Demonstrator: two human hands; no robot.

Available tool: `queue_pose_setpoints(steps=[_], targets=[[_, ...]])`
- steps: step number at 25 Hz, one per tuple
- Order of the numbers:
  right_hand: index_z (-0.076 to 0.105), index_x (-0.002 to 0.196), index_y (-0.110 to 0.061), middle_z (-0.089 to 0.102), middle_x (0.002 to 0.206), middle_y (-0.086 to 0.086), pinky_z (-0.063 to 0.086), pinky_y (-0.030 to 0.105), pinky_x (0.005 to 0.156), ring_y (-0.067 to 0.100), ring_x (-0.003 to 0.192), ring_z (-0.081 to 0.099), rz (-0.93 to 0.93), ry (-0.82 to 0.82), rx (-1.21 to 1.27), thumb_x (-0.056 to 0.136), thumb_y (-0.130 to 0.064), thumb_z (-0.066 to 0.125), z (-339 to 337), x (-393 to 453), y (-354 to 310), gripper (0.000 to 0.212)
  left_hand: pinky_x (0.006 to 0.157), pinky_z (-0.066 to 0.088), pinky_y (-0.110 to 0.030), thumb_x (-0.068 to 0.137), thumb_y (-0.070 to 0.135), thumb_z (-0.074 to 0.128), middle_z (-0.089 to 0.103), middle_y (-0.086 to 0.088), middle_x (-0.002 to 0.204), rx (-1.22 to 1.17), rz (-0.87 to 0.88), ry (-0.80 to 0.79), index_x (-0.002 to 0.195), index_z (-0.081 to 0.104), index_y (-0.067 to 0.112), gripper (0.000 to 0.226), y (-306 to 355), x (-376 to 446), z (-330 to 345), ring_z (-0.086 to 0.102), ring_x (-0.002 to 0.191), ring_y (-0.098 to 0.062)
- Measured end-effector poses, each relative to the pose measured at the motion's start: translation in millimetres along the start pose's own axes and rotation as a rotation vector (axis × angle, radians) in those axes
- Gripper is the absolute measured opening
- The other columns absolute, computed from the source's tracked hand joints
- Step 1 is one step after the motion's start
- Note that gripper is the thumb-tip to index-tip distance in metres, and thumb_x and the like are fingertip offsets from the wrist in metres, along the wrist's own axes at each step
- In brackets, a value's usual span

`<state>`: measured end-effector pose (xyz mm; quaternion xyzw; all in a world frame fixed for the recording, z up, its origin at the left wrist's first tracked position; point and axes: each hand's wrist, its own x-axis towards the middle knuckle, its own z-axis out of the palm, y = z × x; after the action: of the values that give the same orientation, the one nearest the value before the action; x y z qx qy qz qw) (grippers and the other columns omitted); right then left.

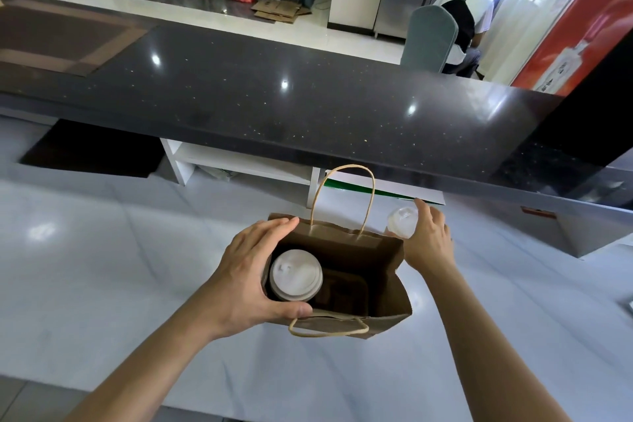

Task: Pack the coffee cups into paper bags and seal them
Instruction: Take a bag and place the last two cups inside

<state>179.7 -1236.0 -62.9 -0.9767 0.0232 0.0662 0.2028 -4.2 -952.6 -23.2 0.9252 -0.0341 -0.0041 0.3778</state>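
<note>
A brown paper bag [383, 271] with twisted paper handles stands open on the white counter [137, 267]. Inside it, on the left side, sits one coffee cup [295, 275] with a white lid; the right half of the bag holds no cup. My left hand [250, 277] grips the bag's left side, fingers over the far rim and thumb on the near rim. Behind the bag's right corner stands a second cup [401, 221] with a clear lid. My right hand [428, 240] curls round that cup from the right.
A raised black stone ledge [308, 106] runs across behind the work surface, with white shelves [246, 164] under it. Beyond the ledge, one person sits in a grey-green chair [428, 41] at right, another at the far back.
</note>
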Motion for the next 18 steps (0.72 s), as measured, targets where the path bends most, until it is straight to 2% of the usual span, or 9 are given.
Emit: queue_pose_setpoints(steps=[2, 5, 12, 15, 18], targets=[[0.018, 0.161, -0.023, 0.024, 0.163, 0.014, 0.031, 0.058, 0.119, 0.041, 0.145, 0.031, 0.024, -0.037, -0.019, 0.089, -0.019, 0.075, 3.6, 4.6, 2.5, 0.091, 0.121, 0.02, -0.028, 0.058, 0.078, 0.08, 0.016, 0.037, 0.155, -0.001, 0.0, -0.003, 0.155, 0.017, 0.052, 0.118, 1.0, 0.3, 0.1, 0.009, 0.147, 0.006], [0.01, 0.162, -0.025, 0.026, 0.161, 0.015, 0.029, 0.057, 0.119, 0.041, 0.144, 0.032, 0.051, -0.059, -0.045, 0.09, -0.023, 0.074, 9.2, 7.6, 6.7, 0.097, 0.121, 0.02, -0.029, 0.059, 0.076, 0.081, 0.016, 0.037, 0.155, 0.002, 0.0, -0.003, 0.155, 0.018, 0.052, 0.118, 1.1, 1.0, 0.0, 0.009, 0.148, 0.005], [0.016, 0.161, -0.021, 0.033, 0.155, 0.018, 0.035, 0.058, 0.114, 0.042, 0.137, 0.04, 0.02, 0.018, 0.056, 0.09, -0.019, 0.074, 11.0, 1.0, 8.5, 0.091, 0.12, 0.017, -0.025, 0.06, 0.074, 0.082, 0.016, 0.037, 0.154, 0.013, 0.01, -0.007, 0.155, 0.02, 0.05, 0.116, 2.7, 1.9, -1.0, 0.008, 0.148, 0.006], [0.02, 0.159, -0.02, 0.033, 0.154, 0.016, 0.04, 0.059, 0.112, 0.041, 0.136, 0.04, 0.006, 0.045, 0.15, 0.089, -0.029, 0.076, -0.9, -6.6, 5.8, 0.09, 0.12, 0.018, -0.026, 0.06, 0.076, 0.081, 0.016, 0.037, 0.154, 0.01, 0.009, -0.011, 0.155, 0.02, 0.05, 0.116, 2.0, 1.1, -0.9, 0.007, 0.148, 0.005], [0.024, 0.157, -0.021, 0.033, 0.152, 0.011, 0.044, 0.054, 0.109, 0.034, 0.135, 0.041, -0.018, 0.098, 0.236, 0.081, -0.047, 0.082, -19.1, -19.8, -0.3, 0.1, 0.119, 0.019, -0.026, 0.06, 0.077, 0.08, 0.015, 0.037, 0.155, 0.009, 0.007, -0.019, 0.156, 0.019, 0.049, 0.117, 1.6, 0.8, -1.1, 0.006, 0.148, 0.007]])
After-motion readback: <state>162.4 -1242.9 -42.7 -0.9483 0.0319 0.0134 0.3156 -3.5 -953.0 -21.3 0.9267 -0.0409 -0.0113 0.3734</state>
